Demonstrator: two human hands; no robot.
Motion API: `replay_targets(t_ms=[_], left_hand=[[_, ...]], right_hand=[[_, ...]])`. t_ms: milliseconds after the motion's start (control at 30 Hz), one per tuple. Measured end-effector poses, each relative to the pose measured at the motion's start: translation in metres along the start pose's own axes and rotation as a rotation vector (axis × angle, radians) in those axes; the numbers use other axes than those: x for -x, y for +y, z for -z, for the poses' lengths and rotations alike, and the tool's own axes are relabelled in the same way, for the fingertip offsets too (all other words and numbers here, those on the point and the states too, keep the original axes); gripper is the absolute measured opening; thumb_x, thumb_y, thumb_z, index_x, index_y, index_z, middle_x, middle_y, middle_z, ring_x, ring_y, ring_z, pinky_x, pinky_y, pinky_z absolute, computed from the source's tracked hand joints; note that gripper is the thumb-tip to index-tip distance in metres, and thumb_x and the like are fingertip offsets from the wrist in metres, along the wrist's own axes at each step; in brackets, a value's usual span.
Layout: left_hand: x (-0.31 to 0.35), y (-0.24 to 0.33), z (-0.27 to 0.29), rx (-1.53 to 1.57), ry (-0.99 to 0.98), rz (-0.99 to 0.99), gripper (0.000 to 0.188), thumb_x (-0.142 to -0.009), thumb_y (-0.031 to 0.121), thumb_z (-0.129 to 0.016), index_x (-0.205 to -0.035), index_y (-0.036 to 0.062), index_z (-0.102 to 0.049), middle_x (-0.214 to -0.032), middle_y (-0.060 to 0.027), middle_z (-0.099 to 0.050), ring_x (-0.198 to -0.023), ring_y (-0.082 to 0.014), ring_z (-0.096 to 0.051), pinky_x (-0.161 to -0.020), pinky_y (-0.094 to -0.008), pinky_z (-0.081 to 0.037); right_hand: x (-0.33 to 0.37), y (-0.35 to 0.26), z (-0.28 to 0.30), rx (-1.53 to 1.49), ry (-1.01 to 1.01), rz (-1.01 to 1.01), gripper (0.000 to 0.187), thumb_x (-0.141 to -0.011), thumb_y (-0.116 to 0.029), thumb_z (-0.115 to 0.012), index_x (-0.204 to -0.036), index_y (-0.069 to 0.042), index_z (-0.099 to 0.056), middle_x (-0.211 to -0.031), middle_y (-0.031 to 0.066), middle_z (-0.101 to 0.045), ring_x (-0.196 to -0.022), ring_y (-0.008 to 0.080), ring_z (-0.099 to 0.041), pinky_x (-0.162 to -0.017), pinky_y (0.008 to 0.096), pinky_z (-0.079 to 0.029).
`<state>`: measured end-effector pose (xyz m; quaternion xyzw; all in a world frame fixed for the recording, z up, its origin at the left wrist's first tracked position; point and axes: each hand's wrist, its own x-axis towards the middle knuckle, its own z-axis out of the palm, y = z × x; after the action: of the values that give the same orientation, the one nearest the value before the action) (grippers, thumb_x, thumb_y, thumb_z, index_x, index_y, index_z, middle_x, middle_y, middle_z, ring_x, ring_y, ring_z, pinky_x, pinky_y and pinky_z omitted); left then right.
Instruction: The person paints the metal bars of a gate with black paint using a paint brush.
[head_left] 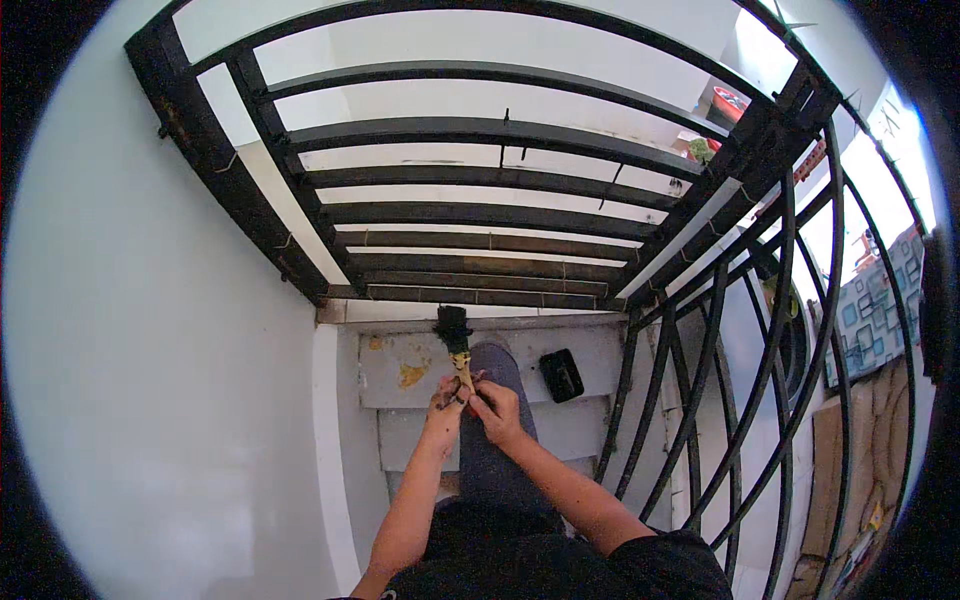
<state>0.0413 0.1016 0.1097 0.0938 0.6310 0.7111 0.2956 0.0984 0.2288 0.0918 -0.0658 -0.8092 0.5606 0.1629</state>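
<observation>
Currently gripping a black-bristled brush low in the middle of the frame

Your left hand (446, 405), smeared with dark marks, is closed around the wooden handle of the brush (455, 335), just left of the frame's centre line and below mid-height. Its black bristles point toward the top of the frame, with a yellow band beneath them. Your right hand (497, 412) is just beside it, fingers bent in at the lower handle; you cannot tell from this view whether they grip it. Behind your hands is your grey trouser leg (497, 475), over the pale steps (410, 435). Right of the brush, a black tray (562, 375) sits on a step, and left of it there are yellowish stains (411, 376). Black railings (490, 131) span the upper frame, and curved black bars (776, 345) fill the right side, well apart from your hands
</observation>
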Motion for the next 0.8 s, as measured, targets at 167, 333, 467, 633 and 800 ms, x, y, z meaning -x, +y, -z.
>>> replay_targets(t_ms=[167, 333, 467, 633, 800], left_hand=[[-0.003, -0.015, 0.003, -0.054, 0.094, 0.023, 0.054, -0.093, 0.05, -0.057, -0.13, 0.0112, -0.057, -0.125, -0.0058, -0.058, -0.119, -0.0215, -0.05, -0.104, -0.0368, -0.036], [-0.008, -0.027, -0.005, 0.042, 0.046, 0.031, 0.037, -0.092, 0.026, -0.067, -0.124, 0.0088, -0.058, -0.121, -0.0028, -0.06, -0.111, -0.0155, -0.054, -0.099, -0.0318, -0.04], [-0.01, -0.035, -0.014, 0.08, 0.016, -0.094, 0.037, -0.09, 0.022, -0.069, -0.122, 0.0081, -0.058, -0.119, -0.0022, -0.06, -0.11, -0.0155, -0.055, -0.098, -0.0313, -0.041], [-0.007, -0.017, -0.045, 0.274, -0.01, 0.065, 0.036, -0.088, 0.015, -0.069, -0.122, 0.0083, -0.061, -0.118, -0.0032, -0.052, -0.116, -0.0187, -0.051, -0.101, -0.0303, -0.038], [-0.006, -0.028, -0.065, -0.22, -0.099, -0.19, 0.046, -0.081, 0.006, -0.068, -0.125, 0.0077, -0.056, -0.118, -0.0089, -0.052, -0.113, -0.025, -0.053, -0.1, -0.0339, -0.04]], right_hand=[[0.001, 0.004, -0.004, -0.006, 0.054, -0.073, 0.031, -0.089, -0.024, -0.058, -0.109, -0.001, -0.057, -0.08, 0.0206, -0.063, -0.075, 0.0407, -0.064, -0.064, 0.0427, -0.047], [0.006, 0.024, -0.011, 0.016, 0.165, 0.001, 0.035, -0.09, -0.019, -0.055, -0.12, -0.001, -0.053, -0.082, 0.0212, -0.064, -0.078, 0.0432, -0.063, -0.068, 0.0443, -0.048], [0.007, 0.0, 0.002, -0.192, 0.103, -0.134, 0.03, -0.093, -0.012, -0.048, -0.118, 0.003, -0.052, -0.086, 0.0077, -0.063, -0.073, 0.017, -0.06, -0.065, 0.0275, -0.046], [0.022, 0.007, 0.018, -0.48, 0.259, -0.269, 0.028, -0.097, -0.026, -0.051, -0.108, -0.001, -0.057, -0.079, 0.0004, -0.058, -0.065, 0.0072, -0.05, -0.058, 0.023, -0.038], [0.025, 0.0, 0.04, -0.64, 0.411, -0.559, 0.036, -0.097, -0.043, -0.053, -0.096, -0.008, -0.059, -0.077, -0.0021, -0.056, -0.062, 0.0084, -0.051, -0.056, 0.0237, -0.04]])
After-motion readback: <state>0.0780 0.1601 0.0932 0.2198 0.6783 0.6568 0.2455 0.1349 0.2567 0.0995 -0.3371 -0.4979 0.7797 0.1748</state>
